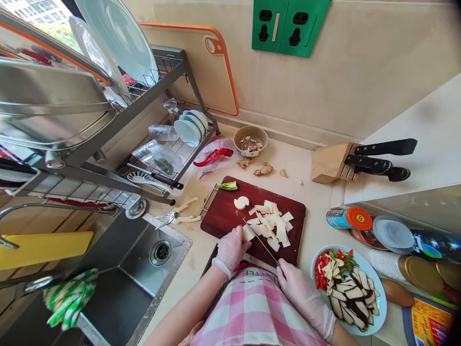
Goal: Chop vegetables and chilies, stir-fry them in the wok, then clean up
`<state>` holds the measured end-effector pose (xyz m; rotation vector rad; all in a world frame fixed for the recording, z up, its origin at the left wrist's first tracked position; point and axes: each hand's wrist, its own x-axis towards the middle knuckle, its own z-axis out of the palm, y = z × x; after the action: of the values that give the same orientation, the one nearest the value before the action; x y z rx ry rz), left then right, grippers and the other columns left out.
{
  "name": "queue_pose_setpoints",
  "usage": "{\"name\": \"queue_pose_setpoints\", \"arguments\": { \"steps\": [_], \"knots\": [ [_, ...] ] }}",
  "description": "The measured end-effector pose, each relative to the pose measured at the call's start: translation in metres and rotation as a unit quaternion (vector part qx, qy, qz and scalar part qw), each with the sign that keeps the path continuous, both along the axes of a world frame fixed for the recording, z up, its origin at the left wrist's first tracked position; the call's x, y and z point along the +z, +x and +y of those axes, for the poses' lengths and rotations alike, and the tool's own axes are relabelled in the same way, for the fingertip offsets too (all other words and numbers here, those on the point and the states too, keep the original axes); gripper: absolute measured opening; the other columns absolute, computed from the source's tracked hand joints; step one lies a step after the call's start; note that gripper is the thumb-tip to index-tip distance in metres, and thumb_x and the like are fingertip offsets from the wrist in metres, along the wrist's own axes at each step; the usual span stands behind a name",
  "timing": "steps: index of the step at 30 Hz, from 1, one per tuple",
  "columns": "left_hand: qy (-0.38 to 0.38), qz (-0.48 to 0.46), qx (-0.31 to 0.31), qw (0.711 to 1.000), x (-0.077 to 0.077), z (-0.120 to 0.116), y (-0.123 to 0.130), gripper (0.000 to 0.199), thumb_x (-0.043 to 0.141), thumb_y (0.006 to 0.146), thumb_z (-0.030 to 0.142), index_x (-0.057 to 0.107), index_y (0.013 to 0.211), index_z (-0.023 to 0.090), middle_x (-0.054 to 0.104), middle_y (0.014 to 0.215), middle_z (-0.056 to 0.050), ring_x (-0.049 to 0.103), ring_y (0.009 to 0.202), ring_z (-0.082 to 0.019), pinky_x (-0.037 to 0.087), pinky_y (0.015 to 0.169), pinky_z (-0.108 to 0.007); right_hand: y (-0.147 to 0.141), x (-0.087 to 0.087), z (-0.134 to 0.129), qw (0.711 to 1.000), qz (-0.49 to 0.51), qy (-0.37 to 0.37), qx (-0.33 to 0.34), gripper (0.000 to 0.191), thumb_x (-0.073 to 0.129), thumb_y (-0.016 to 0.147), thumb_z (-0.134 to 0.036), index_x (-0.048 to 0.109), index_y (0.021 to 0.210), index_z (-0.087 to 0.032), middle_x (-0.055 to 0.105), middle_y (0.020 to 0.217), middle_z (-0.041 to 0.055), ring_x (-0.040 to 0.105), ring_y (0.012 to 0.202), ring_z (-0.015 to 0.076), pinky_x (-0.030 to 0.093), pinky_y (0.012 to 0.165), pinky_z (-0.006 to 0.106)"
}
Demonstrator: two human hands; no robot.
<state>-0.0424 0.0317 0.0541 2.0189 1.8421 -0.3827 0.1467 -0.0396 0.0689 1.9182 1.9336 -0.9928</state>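
A dark red cutting board [223, 211] lies on the counter. My gloved left hand [231, 247] has its fingers closed on a pale white vegetable piece [248, 233] at the board's near edge. In my gloved right hand [295, 281] is a knife [264, 245], its blade slanting up and left, close beside that piece. Flat white slices [277, 223] are heaped right of the blade. A rounded white piece [241, 202] and a green pepper piece [228, 186] rest farther back on the board.
A plate [382, 307] of sliced vegetables stands at the right, near jars [392, 234] and a knife block [331, 163]. Behind the board are a basket [251, 139] and ginger [263, 169]. Scissors [178, 215], a sink [137, 269] and a dish rack [144, 101] are left.
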Motion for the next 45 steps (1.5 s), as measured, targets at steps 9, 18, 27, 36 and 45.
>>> {"name": "queue_pose_setpoints", "arguments": {
  "steps": [9,18,27,36,45],
  "knots": [
    [0.004,0.016,-0.008,1.000,0.001,0.001,0.004,0.035,0.049,0.083,0.049,0.049,0.100,0.018,0.063,0.088,-0.007,0.064,0.076,-0.023,0.044,0.059,-0.029,0.011,0.022,-0.009,0.999,-0.031,-0.014,0.002,0.028,0.034,0.093,-0.025,0.059,0.106,-0.028,0.072,0.099,0.0032,0.069,0.084,0.0211,0.038,0.056,0.025],
    [-0.022,0.016,-0.006,1.000,0.005,0.004,0.005,0.036,0.047,0.084,0.048,0.050,0.101,0.016,0.063,0.091,-0.008,0.063,0.079,-0.022,0.044,0.063,-0.029,0.011,0.024,-0.009,0.998,-0.045,-0.035,0.015,0.028,0.035,0.092,-0.025,0.058,0.108,-0.029,0.072,0.099,0.0039,0.070,0.080,0.0220,0.035,0.052,0.026],
    [-0.007,0.026,-0.014,1.000,-0.002,0.002,0.004,0.038,0.054,0.081,0.050,0.049,0.100,0.018,0.061,0.089,-0.007,0.064,0.076,-0.023,0.044,0.060,-0.030,-0.004,0.000,0.006,1.000,-0.003,0.000,-0.001,0.025,0.036,0.092,-0.019,0.060,0.093,-0.020,0.072,0.083,0.0058,0.068,0.073,0.0172,0.031,0.053,0.026],
    [0.016,0.035,-0.033,0.999,-0.006,0.002,0.012,0.043,0.059,0.077,0.053,0.051,0.099,0.017,0.061,0.088,-0.008,0.063,0.075,-0.024,0.044,0.060,-0.030,0.009,0.023,0.002,0.999,-0.012,0.024,-0.017,0.025,0.035,0.092,-0.024,0.059,0.097,-0.023,0.072,0.089,0.0059,0.067,0.076,0.0178,0.032,0.054,0.026],
    [-0.003,0.032,-0.026,0.999,-0.003,0.002,0.014,0.042,0.058,0.079,0.052,0.050,0.102,0.017,0.059,0.090,-0.009,0.062,0.077,-0.025,0.043,0.062,-0.031,0.013,0.031,-0.002,1.000,-0.027,-0.001,-0.013,0.023,0.036,0.091,-0.025,0.059,0.092,-0.024,0.072,0.084,0.0048,0.067,0.074,0.0183,0.034,0.054,0.025]
  ]
}}
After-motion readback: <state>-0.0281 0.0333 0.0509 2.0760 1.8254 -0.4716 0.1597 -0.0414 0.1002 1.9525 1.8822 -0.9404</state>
